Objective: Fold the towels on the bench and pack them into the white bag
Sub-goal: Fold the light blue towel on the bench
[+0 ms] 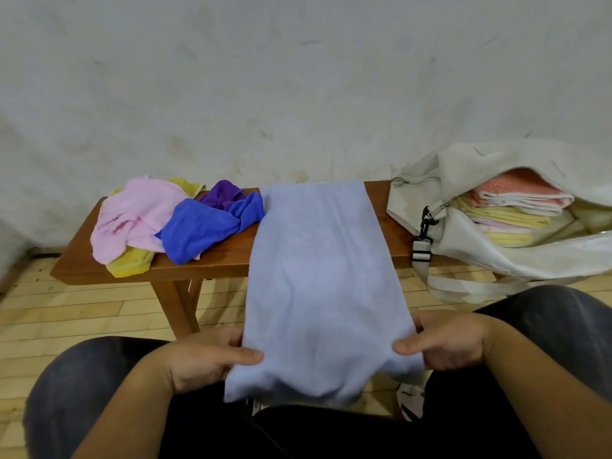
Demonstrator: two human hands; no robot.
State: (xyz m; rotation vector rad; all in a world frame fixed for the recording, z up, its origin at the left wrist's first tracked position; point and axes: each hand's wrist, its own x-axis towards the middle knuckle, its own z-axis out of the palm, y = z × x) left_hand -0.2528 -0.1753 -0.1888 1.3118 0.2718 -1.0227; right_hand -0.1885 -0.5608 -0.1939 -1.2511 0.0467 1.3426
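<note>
— Hands: what does each one hold?
— The left hand (205, 359) pinches the near left corner of the light blue towel (318, 276), thumb on top, fingers curled underneath. The right hand (443, 346) pinches the near right corner in the same way.
— Where does the towel go from there?
— Away from both hands, in one long strip up onto the bench (231, 253). Its far end lies flat across the seat. Its near end sags between the hands, over the person's lap.
— How does it look?
— Pale, plain and soft, with fairly straight sides and a few shallow wrinkles.
— What lies beyond the left hand?
— A loose heap on the bench. A blue towel (202, 230) meets the strip's left edge, with a purple towel (222, 193) behind it. A pink towel (139, 213) lies farther left, over a yellow towel (130, 261).
— And beyond the right hand?
— The white bag (480, 246), on the bench end just beside the strip. Its mouth gapes toward the person, showing a stack of folded towels (516, 207) inside.
</note>
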